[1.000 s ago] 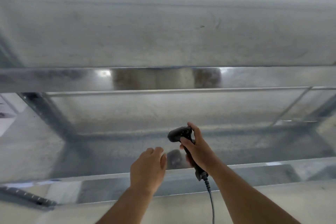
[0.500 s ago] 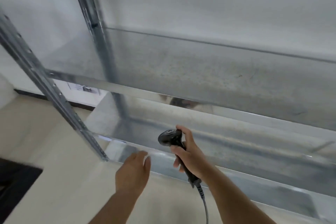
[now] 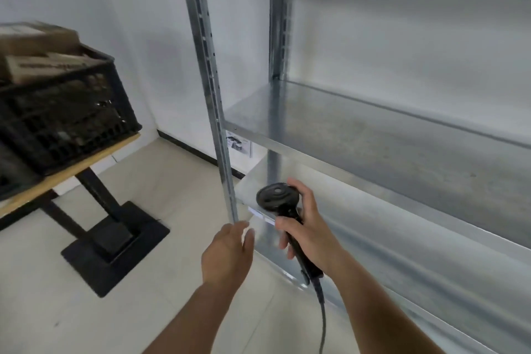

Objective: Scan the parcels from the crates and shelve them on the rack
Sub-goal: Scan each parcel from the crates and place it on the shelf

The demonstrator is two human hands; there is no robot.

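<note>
My right hand grips the handle of a black corded barcode scanner, head up, in front of the lower shelf of the metal rack. My left hand hovers beside it with straight, relaxed fingers and holds nothing. The rack's shelves in view carry no parcels. At the far left a black plastic crate stands on a wooden table. Cardboard parcels stick out of its top, blurred.
The rack's front left upright rises just left of my hands. The table's black leg and base plate stand on the pale tiled floor. A white wall runs behind crate and rack.
My view has swung left and up from the rack's shelves, bringing the crate and table into sight. Both hands stay close together; the right keeps hold of the scanner.
</note>
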